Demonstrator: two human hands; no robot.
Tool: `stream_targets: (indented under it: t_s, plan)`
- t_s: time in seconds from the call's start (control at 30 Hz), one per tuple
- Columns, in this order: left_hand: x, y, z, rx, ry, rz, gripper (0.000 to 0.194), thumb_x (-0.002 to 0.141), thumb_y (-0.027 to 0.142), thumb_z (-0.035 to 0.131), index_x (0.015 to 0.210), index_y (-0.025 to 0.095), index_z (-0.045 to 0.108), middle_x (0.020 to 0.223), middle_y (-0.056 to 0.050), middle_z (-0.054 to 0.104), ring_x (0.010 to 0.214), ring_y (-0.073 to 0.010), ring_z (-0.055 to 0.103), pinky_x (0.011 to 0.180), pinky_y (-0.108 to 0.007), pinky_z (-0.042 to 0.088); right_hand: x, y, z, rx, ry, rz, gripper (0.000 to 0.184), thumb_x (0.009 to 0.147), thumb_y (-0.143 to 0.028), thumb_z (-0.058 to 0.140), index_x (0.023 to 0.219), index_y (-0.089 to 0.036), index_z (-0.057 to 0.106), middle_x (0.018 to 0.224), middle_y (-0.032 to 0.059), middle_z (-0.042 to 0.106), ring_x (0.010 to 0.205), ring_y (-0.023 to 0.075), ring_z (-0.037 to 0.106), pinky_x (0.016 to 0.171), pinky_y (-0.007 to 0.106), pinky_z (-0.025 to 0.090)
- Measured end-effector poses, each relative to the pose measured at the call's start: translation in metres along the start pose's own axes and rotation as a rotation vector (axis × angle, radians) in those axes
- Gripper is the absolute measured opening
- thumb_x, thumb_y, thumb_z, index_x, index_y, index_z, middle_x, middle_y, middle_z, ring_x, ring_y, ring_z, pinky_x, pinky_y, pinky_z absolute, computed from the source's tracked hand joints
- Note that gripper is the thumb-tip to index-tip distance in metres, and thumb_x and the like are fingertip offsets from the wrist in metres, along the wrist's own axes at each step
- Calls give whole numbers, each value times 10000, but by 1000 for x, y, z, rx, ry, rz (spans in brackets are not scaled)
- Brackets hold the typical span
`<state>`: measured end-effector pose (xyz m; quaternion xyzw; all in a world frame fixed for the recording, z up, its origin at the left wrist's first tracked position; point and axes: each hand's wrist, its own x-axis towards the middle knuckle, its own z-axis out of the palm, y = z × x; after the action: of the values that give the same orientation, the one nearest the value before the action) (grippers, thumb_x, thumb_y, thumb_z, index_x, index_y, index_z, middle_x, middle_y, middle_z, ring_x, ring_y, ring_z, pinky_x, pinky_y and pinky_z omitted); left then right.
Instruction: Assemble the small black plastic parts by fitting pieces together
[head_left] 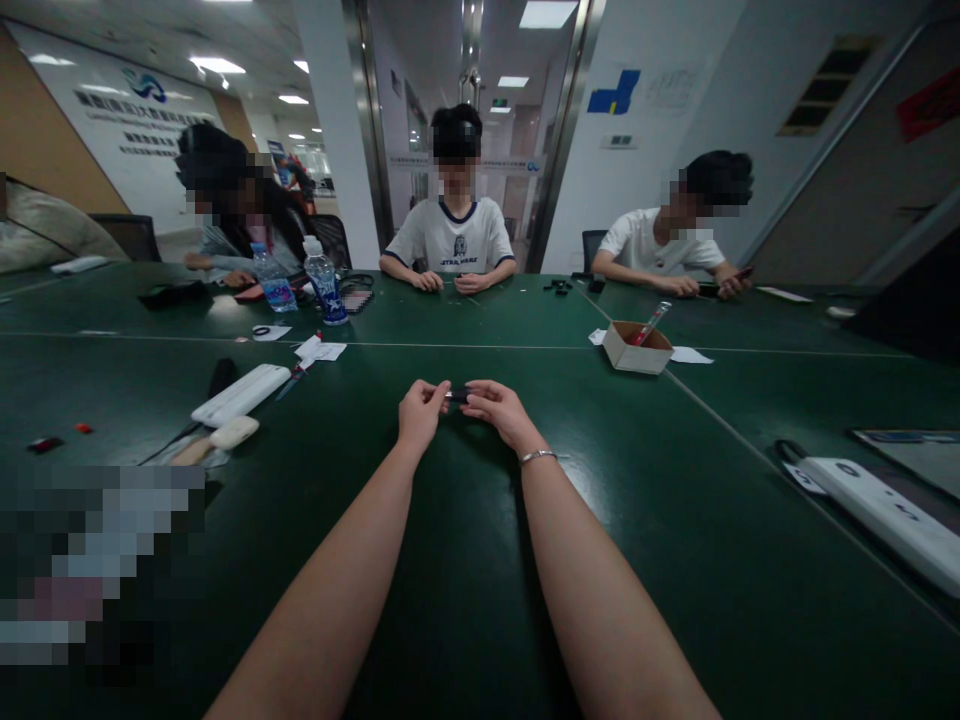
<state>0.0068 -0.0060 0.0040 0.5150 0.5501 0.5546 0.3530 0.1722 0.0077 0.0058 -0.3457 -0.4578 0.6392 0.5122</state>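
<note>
Between my two hands, just above the green table (pixel 465 560), is a small dark stick-like object (pixel 457 396) with a silvery spot at its left end. It could be a USB stick, but it is too small to tell. My left hand (pixel 420 412) pinches the left end between thumb and fingers. At the other end, the fingertips of my right hand (pixel 501 408) close on it, and a silver bracelet (pixel 538 455) circles that wrist. My fingers cover part of both ends.
A small open box (pixel 637 352) stands ahead right. Left lie a white power strip (pixel 241 394) and papers (pixel 321 349), with water bottles (pixel 327 285) behind. Another power strip (pixel 885 505) lies right. People sit across the table, one directly opposite (pixel 456 235).
</note>
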Motion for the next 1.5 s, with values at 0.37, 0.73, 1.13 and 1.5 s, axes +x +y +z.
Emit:
stream_targets:
  t_s: [0.37,0.73,1.13,1.5]
  plan:
    - [0,2,-3,83,32,-18,392,830,556,580,659,211,505,587,8,610,532,-141,559,561,-269,425,-2,-1,3,-23,-38,-5,314,668,-92,804,949,-166,687,894,19,670,741,158,732,712,269,631]
    - [8,-7,3,-81,-7,155,95,794,274,642,816,189,605,835,-31,651,797,-162,625,799,-325,501,-2,-7,12,-61,106,47,172,774,-158,763,897,-135,646,656,21,685,563,131,686,543,201,586]
    - [6,-2,-1,-129,-91,142,192,766,299,666,907,168,678,907,-61,706,844,-169,657,867,-349,510,2,-2,6,19,148,-1,227,737,-184,806,893,-155,645,692,27,699,612,139,703,596,215,606]
    - [6,-2,-3,-2,-100,69,337,772,494,643,701,164,632,659,-33,656,614,-148,585,657,-292,461,4,0,1,25,91,-6,267,681,-194,839,869,-156,654,730,17,704,646,131,704,627,213,598]
